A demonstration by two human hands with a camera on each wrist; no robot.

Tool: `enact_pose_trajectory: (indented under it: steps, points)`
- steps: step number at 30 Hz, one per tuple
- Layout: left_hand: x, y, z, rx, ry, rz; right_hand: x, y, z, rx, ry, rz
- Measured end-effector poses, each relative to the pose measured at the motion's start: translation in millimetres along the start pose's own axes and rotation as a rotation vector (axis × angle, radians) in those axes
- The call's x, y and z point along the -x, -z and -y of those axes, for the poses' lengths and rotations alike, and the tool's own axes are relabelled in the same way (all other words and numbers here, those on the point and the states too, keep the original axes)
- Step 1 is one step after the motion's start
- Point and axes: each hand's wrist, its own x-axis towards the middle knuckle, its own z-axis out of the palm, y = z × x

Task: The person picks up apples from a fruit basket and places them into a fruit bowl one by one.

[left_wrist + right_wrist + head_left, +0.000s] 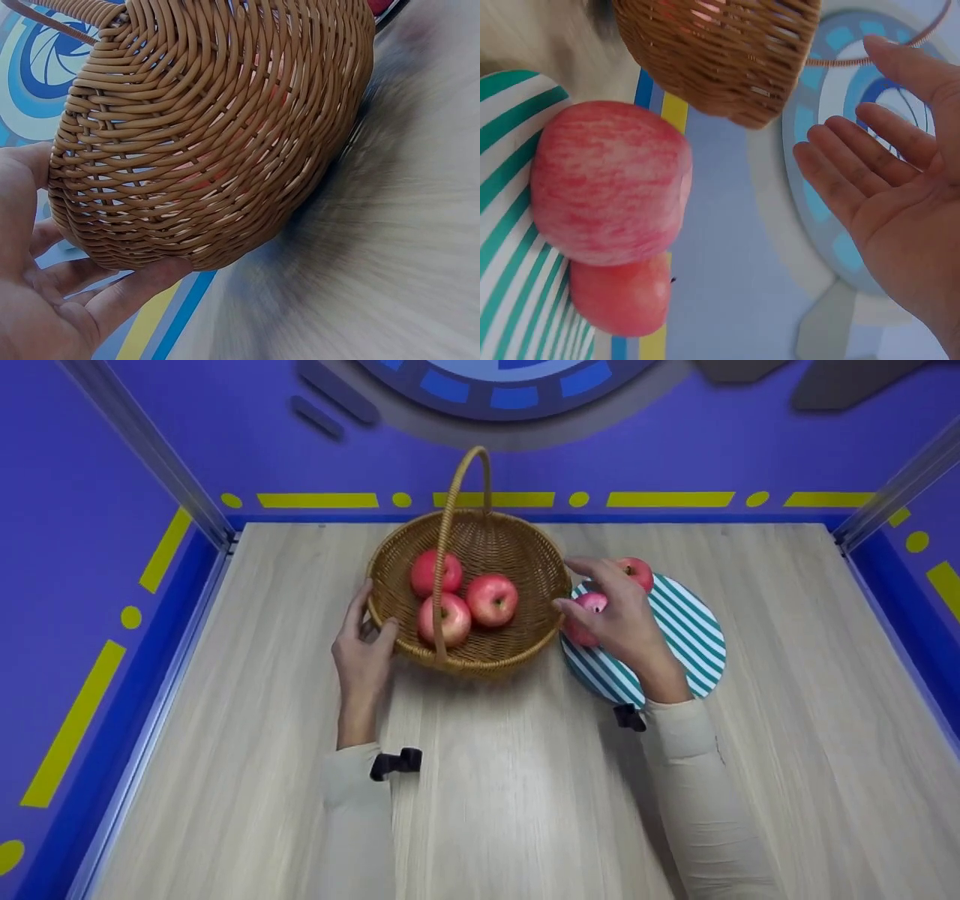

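A brown wicker basket [525, 547] with a tall arched handle holds three red apples, one of them a red apple [492, 600] near its middle. My left hand [364, 660] grips the basket's left side, thumb at the rim and fingers along the outer weave [217, 135]. Beside the basket's right rim is my right hand [626, 619], its fingers spread; the right wrist view shows nothing held in it. Under that hand, partly hidden, a red apple [611, 184] lies on a round green-and-white striped plate [697, 637]. Another red apple [637, 572] sits behind it.
The pale wood table [480, 780] carries everything. Blue printed panels [660, 465] with yellow dashes close off the back and both sides. The basket's handle [454, 495] rises above its rim.
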Motion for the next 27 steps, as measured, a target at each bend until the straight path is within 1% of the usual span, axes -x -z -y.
enact_pose_trajectory:
  steps: [3, 6, 10, 17, 23, 27]
  points:
    - [0.2, 0.7, 0.2, -0.012, -0.007, 0.002, -6.2, -3.6, 3.3, 0.015, 0.039, 0.044]
    - [0.6, 1.2, 0.5, -0.021, -0.012, 0.0, -11.9, -7.5, 7.0, 0.029, 0.052, 0.111]
    - [0.7, 1.6, 1.1, -0.041, -0.011, -0.008, -16.9, -12.8, 11.2, 0.056, 0.027, 0.204]
    - [1.0, 1.6, 0.2, -0.053, -0.003, -0.012, -22.5, -19.7, 9.5, 0.093, 0.003, 0.282]
    - [0.6, 1.4, 0.7, -0.05, -0.006, -0.013, -30.3, -29.9, 9.8, 0.106, -0.042, 0.397]
    - [0.3, 0.9, 1.1, -0.036, -0.005, -0.012, -37.2, -38.5, 10.3, 0.128, -0.039, 0.46]
